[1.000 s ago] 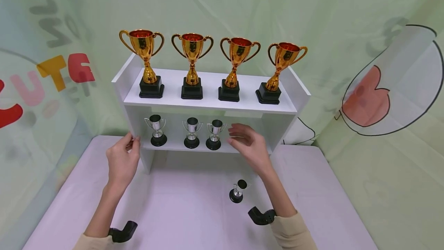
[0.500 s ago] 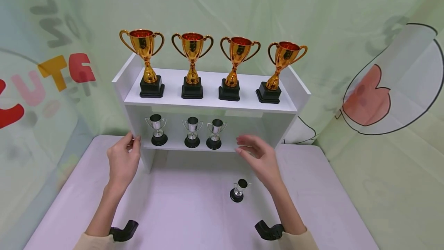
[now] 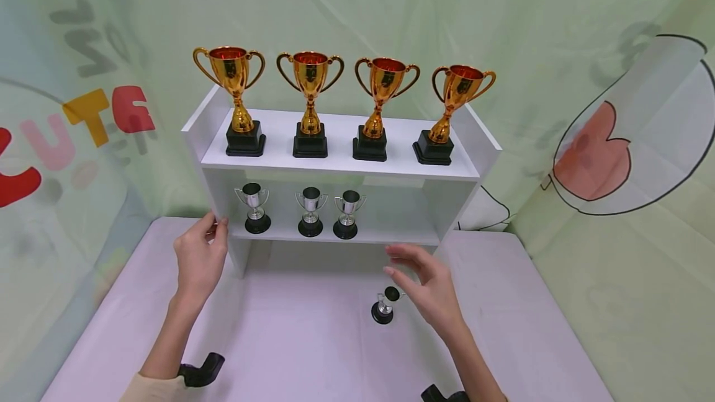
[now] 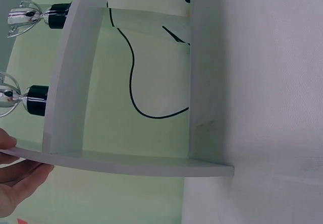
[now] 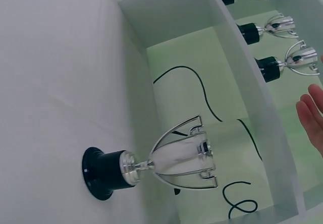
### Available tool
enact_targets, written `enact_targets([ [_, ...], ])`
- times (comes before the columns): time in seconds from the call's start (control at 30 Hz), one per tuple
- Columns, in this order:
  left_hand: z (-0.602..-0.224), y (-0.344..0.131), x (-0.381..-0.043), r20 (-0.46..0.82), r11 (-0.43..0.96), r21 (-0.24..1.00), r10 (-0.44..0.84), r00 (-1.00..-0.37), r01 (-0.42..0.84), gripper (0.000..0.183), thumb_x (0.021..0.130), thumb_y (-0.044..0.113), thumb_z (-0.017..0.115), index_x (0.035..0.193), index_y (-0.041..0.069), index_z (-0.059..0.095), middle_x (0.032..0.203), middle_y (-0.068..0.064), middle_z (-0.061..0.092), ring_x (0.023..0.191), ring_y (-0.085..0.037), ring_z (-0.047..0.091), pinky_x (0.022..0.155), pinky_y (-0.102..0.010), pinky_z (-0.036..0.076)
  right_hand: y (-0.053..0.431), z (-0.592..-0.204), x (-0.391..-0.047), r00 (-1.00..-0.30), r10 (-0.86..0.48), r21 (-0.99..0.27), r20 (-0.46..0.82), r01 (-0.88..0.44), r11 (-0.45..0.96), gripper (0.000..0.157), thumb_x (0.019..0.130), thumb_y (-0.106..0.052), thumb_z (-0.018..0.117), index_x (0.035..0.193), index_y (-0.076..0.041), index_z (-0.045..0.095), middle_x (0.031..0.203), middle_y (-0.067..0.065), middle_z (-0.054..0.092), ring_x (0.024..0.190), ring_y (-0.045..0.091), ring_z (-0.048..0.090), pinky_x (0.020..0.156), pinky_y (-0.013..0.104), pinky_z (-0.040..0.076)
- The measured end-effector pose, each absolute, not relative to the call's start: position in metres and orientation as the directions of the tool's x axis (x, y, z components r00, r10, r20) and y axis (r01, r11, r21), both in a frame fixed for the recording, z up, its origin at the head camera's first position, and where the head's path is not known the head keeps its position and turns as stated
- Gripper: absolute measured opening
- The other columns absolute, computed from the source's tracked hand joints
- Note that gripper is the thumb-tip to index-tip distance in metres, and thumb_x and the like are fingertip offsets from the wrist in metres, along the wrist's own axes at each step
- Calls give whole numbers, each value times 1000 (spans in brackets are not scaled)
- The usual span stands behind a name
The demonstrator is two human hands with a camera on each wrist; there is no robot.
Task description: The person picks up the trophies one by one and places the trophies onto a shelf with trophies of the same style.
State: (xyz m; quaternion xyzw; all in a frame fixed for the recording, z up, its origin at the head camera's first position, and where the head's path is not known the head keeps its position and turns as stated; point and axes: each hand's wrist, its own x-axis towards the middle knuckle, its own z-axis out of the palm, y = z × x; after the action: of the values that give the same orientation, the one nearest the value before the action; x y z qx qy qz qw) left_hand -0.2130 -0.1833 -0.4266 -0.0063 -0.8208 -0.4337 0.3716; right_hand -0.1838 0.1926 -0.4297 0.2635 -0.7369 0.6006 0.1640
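My left hand (image 3: 200, 257) grips the front edge of the left side panel of the white shelf (image 3: 335, 169); in the left wrist view thumb and fingers (image 4: 31, 181) lie on either side of it. My right hand (image 3: 427, 287), fingers apart and holding nothing, hovers just behind and right of a small silver trophy cup (image 3: 384, 306) with a black base, upright on the table. The right wrist view shows this silver cup (image 5: 176, 156) large and the fingers (image 5: 310, 113) at the right edge. Three matching silver cups (image 3: 310, 206) stand on the middle shelf board.
Several gold trophy cups (image 3: 310, 73) on black bases stand in a row along the top board. A pale cloth covers the table (image 3: 301, 334). Printed curtains (image 3: 357, 5) hang behind and at both sides. A black camera mount (image 3: 202, 371) sits on my left wrist.
My right hand has drawn back from beside the third silver cup on the shelf, coming down and slightly right toward the cup on the table. My left hand keeps its grip on the panel.
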Motion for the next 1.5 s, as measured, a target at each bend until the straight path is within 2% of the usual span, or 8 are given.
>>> enact_targets([
  [0.1, -427, -183, -213, 617, 624, 707, -313, -722, 333, 11, 95, -7, 61, 93, -10, 71, 88, -26, 75, 77, -42, 75, 73, 8, 37, 195, -436, -180, -793, -197, -785, 576, -604, 135, 37, 83, 19, 72, 118, 10, 66, 118, 4, 72, 110, 9, 69, 98, 25, 56],
  [0.33, -426, -182, -213, 615, 619, 712, -319, -721, 333, 11, 95, -8, 61, 94, -10, 72, 88, -26, 75, 79, -42, 75, 74, 8, 38, 200, -454, -172, -836, -178, -814, 519, -547, 196, 38, 84, 14, 75, 120, 4, 68, 118, 21, 71, 111, 6, 68, 100, 22, 55],
  [0.43, -426, -182, -213, 615, 618, 712, -320, -721, 334, 11, 95, -8, 61, 95, -10, 72, 88, -26, 75, 79, -42, 75, 74, 8, 39, 202, -462, -171, -859, -163, -827, 486, -512, 231, 37, 85, 10, 76, 120, 1, 69, 118, 22, 71, 112, 3, 67, 101, 19, 53],
  [0.63, -425, -182, -213, 614, 618, 713, -322, -721, 332, 11, 95, -8, 61, 92, -10, 71, 88, -25, 75, 79, -42, 75, 74, 8, 39, 204, -474, -169, -889, -133, -835, 437, -457, 307, 37, 86, 1, 80, 121, -6, 70, 121, 17, 72, 112, 0, 66, 101, 14, 50],
  [0.9, -425, -183, -213, 610, 620, 714, -324, -723, 325, 11, 95, -8, 61, 92, -10, 71, 88, -26, 75, 79, -43, 75, 74, 8, 38, 206, -490, -172, -923, -108, -871, 369, -383, 308, 46, 83, 2, 82, 127, -2, 66, 125, 19, 70, 112, -2, 65, 102, 16, 51],
  [1.17, -426, -183, -213, 612, 619, 714, -322, -722, 329, 11, 95, -8, 61, 94, -11, 72, 89, -27, 75, 80, -43, 75, 74, 8, 38, 207, -503, -173, -953, -72, -900, 294, -302, 314, 47, 83, 0, 83, 127, -5, 66, 126, 16, 70, 115, 24, 68, 102, 14, 50],
  [1.23, -426, -183, -213, 615, 620, 711, -322, -720, 330, 11, 95, -8, 61, 93, -11, 71, 88, -26, 75, 79, -43, 75, 74, 8, 38, 207, -508, -174, -955, -70, -902, 289, -296, 314, 47, 83, 0, 83, 128, -5, 66, 126, 16, 70, 115, 26, 68, 102, 14, 50],
  [1.5, -426, -183, -213, 607, 620, 716, -326, -724, 321, 11, 95, -8, 61, 93, -10, 72, 88, -25, 75, 79, -42, 75, 74, 8, 38, 207, -520, -172, -964, -51, -925, 262, -266, 272, 41, 85, -2, 82, 123, -5, 68, 124, 17, 70, 110, 7, 67, 99, 15, 53],
])
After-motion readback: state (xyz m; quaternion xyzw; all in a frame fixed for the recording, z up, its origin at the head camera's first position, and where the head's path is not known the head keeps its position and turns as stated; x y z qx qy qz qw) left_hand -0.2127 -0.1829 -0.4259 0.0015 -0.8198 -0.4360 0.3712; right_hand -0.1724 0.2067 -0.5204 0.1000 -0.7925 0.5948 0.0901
